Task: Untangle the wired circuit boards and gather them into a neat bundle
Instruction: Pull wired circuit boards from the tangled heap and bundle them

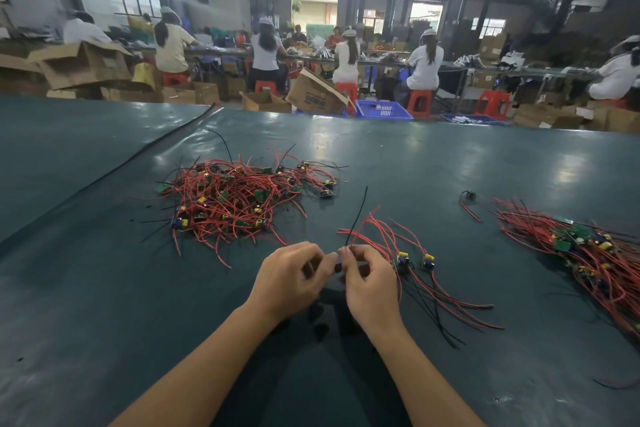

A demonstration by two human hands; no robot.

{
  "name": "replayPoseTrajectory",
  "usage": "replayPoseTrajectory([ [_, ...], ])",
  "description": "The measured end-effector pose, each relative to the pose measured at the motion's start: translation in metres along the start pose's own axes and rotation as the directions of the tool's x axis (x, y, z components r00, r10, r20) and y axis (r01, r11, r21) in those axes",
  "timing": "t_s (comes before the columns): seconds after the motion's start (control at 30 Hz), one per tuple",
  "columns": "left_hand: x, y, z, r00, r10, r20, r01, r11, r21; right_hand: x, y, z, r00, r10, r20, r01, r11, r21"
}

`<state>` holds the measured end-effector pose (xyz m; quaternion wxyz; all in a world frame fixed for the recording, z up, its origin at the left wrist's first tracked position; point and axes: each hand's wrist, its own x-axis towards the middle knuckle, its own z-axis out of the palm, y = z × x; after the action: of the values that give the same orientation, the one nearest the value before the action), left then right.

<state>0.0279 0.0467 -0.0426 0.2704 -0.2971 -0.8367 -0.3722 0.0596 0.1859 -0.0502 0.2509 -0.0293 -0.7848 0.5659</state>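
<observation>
Dark green bench (104, 288) filling the lower frame, with seated workers (265, 52) and cardboard boxes (83, 64) along the top. At lower centre, right hand (370, 284) pinching the wires of a small set of wired circuit boards (401, 258), boards just right of its knuckles, leads trailing toward lower right, one black wire (358, 215) rising above the fingertips. Beside it, left hand (291, 274) curled, fingertips meeting the right's; actual grip impossible to tell. Up and left, well apart: tangled pile (242, 198). Far right: gathered bundle (588, 253), lone board (469, 195) near it.
</observation>
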Motion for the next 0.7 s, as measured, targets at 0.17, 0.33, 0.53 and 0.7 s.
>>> replayPoseTrajectory([
  [0.17,0.002,-0.003,-0.001,0.984,-0.17,0.057,0.17,0.985,0.002,-0.005,-0.001,0.0,0.996,-0.075,-0.044,0.074,0.997,-0.012],
  [0.33,0.001,0.002,-0.002,0.956,-0.286,0.06,0.292,0.946,-0.143,-0.007,0.0,0.001,0.984,-0.112,-0.14,0.118,0.992,0.036],
  [0.53,0.003,0.015,-0.003,0.828,-0.512,0.228,0.555,0.692,-0.461,-0.012,-0.011,-0.001,0.957,-0.231,-0.178,0.248,0.966,0.078],
  [0.7,0.008,0.019,-0.004,0.72,-0.58,0.381,0.667,0.429,-0.609,-0.011,-0.016,0.0,0.974,-0.156,-0.163,0.188,0.959,0.21],
])
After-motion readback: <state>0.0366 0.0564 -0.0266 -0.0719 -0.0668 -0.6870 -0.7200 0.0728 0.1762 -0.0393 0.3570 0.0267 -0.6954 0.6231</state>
